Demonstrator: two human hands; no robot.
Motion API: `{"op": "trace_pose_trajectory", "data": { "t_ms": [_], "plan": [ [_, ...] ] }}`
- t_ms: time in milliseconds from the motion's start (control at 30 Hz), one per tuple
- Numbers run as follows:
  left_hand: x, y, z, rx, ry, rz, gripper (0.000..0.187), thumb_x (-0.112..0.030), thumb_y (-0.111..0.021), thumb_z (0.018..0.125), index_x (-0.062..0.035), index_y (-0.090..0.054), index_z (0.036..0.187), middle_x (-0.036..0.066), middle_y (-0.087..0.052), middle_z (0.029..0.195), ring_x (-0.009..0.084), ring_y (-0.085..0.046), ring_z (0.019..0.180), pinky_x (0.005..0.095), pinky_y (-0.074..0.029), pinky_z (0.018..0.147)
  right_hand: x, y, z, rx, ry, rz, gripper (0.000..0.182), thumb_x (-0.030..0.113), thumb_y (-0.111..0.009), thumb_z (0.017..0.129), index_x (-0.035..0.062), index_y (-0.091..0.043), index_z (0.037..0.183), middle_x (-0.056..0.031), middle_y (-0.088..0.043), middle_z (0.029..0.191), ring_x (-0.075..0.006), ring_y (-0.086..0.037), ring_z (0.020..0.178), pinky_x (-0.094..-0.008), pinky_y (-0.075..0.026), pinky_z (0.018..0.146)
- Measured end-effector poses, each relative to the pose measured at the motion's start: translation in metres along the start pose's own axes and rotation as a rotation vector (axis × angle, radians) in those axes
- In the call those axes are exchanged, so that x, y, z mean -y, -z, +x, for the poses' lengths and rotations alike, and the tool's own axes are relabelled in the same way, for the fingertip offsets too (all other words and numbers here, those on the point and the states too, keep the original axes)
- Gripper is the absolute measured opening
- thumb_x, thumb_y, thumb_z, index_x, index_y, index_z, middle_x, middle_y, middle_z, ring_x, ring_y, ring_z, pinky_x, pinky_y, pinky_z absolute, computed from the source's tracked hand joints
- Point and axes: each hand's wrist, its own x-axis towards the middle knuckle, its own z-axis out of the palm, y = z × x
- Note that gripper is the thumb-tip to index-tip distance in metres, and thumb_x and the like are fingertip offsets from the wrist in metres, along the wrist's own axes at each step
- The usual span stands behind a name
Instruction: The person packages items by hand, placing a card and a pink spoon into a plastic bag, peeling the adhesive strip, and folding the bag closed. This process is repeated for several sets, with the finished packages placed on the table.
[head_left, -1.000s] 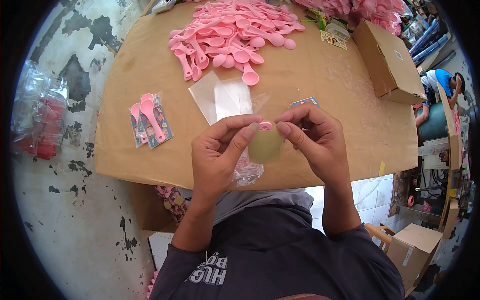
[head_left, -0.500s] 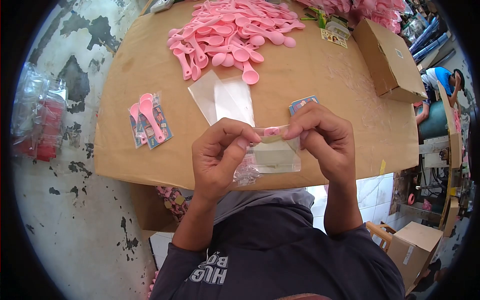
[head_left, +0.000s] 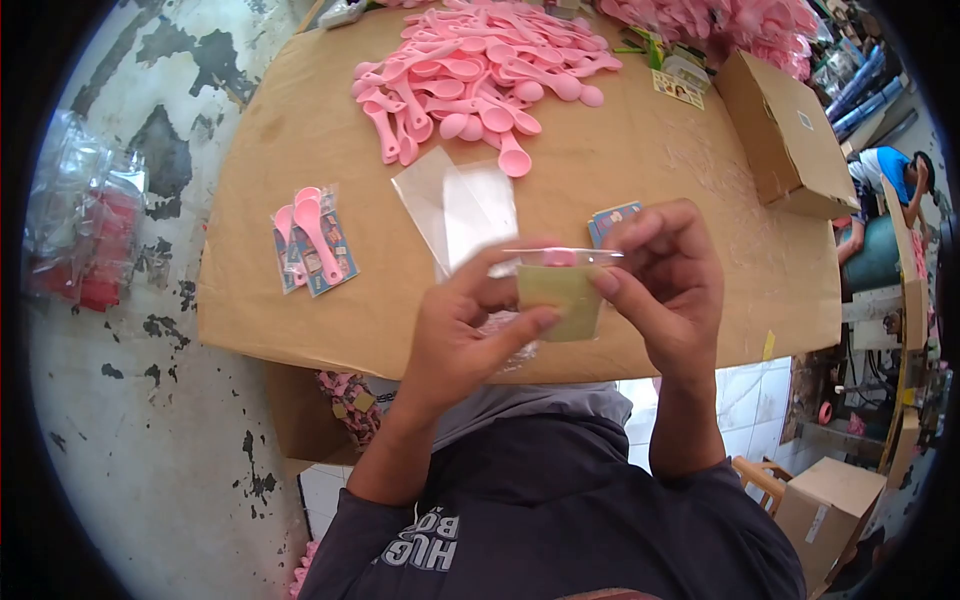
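Note:
Between my hands is a clear plastic bag (head_left: 558, 305) with a pale yellowish card in it and a bit of pink showing at its top edge. My left hand (head_left: 462, 335) is closed on its left side, the thumb lying across the front. The upper right corner is pinched by my right hand (head_left: 668, 285). Just beyond that hand lies a small stack of blue printed cards (head_left: 612, 220). Flat clear bags (head_left: 480, 215) rest behind my left hand. Farther left are two packs with pink measuring spoons (head_left: 318, 240) and printed cards.
A big heap of pink measuring spoons (head_left: 465, 75) covers the far middle of the table (head_left: 270, 320). A cardboard box (head_left: 785, 140) stands at the right, near more pink items (head_left: 740, 25) in plastic. Another person (head_left: 885, 170) is at the far right.
My left hand has shifted its hold from the bag's upper left edge to lower on its side, thumb over the front. The card faces me more fully. The whole view has shifted slightly.

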Motion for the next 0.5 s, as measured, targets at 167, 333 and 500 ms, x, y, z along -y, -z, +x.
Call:
{"op": "trace_pose_trajectory", "data": {
  "t_ms": [167, 333, 500],
  "plan": [
    [0.004, 0.002, -0.003, 0.01, -0.058, 0.08, 0.038, 0.005, -0.07, 0.093, 0.0035, -0.062, 0.13, 0.015, -0.072, 0.117, 0.017, -0.069, 0.106, 0.0295, -0.056, 0.091, 0.002, 0.003, -0.004, 0.056, 0.074, -0.182, 0.042, -0.001, -0.078, 0.087, 0.0039, -0.054, 0.12, -0.0013, -0.06, 0.1, -0.0016, -0.049, 0.072, -0.0187, -0.039, 0.057],
    [-0.02, 0.034, -0.001, -0.257, -0.502, 0.36, 0.034, 0.007, -0.066, 0.093, 0.0019, -0.062, 0.127, 0.015, -0.071, 0.123, 0.02, -0.069, 0.113, 0.0328, -0.053, 0.1, -0.005, -0.002, -0.005, 0.025, 0.003, -0.544, 0.035, 0.001, -0.079, 0.085, 0.0051, -0.063, 0.116, -0.0034, -0.061, 0.099, -0.0052, -0.049, 0.068, -0.0218, -0.039, 0.055],
    [-0.047, 0.1, -0.016, -0.432, -0.442, 0.735, 0.043, 0.015, -0.054, 0.09, 0.0005, -0.057, 0.131, 0.019, -0.064, 0.138, 0.0292, -0.052, 0.14, 0.0355, -0.047, 0.108, -0.011, -0.02, 0.0, 0.153, 0.131, -0.8, 0.026, 0.008, -0.077, 0.087, 0.0056, -0.069, 0.112, -0.0086, -0.061, 0.1, -0.0199, -0.06, 0.077, -0.0312, -0.048, 0.062]
  ]
}}
